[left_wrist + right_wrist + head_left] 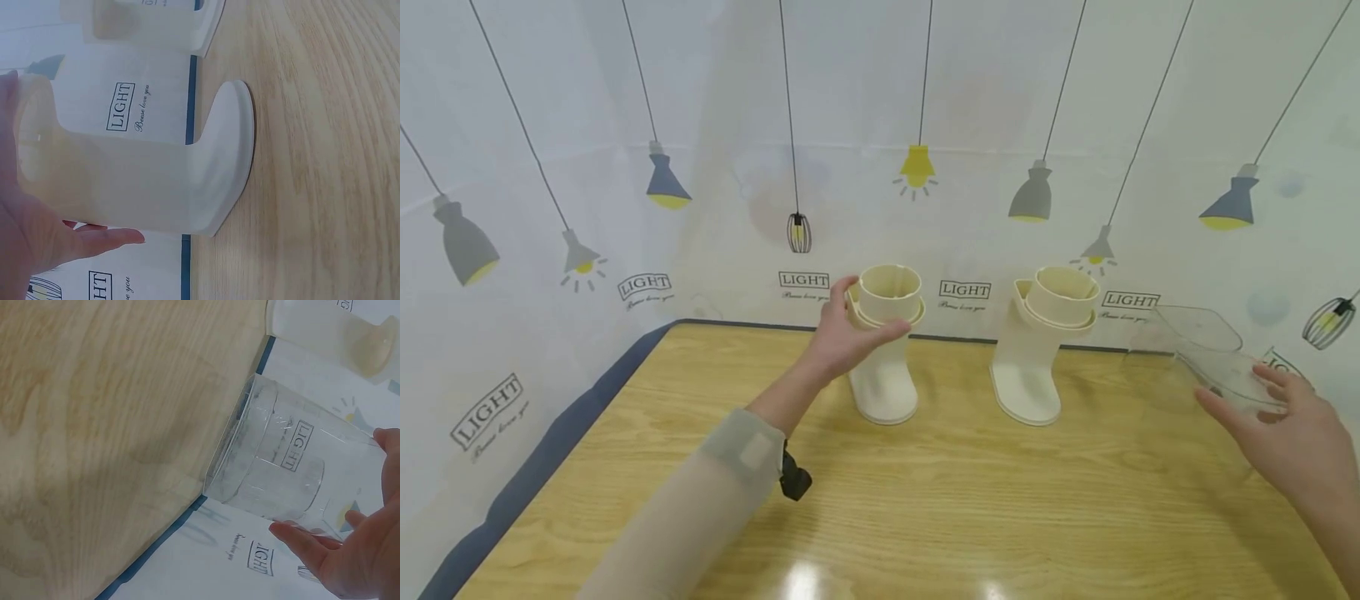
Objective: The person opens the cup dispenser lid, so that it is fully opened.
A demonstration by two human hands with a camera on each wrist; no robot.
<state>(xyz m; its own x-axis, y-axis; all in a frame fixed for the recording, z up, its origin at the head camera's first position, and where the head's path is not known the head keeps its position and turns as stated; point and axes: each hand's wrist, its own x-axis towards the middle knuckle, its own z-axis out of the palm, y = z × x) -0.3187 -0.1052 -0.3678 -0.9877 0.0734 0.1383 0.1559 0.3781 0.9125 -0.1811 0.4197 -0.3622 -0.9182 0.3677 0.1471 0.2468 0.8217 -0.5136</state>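
Note:
My left hand [848, 337] grips the rim of a cream plastic stand [883, 383], thumb at the front and fingers round the left side. The stand has a round, open cup-like top and a flat, rounded foot, which is on the table. At the right, my right hand [1300, 437] holds a see-through plastic container [281, 450] by its upper end, thumb and fingers on opposite sides. The container is upright near the table's back edge. Between the hands is a matching cream stand [1028, 375], touched by neither.
The wood-grain table [925, 500] ends at a dark blue strip along the back. Behind it hangs a white cloth [850, 83] printed with lamps and the word LIGHT. A small black device [794, 475] is strapped at my left wrist.

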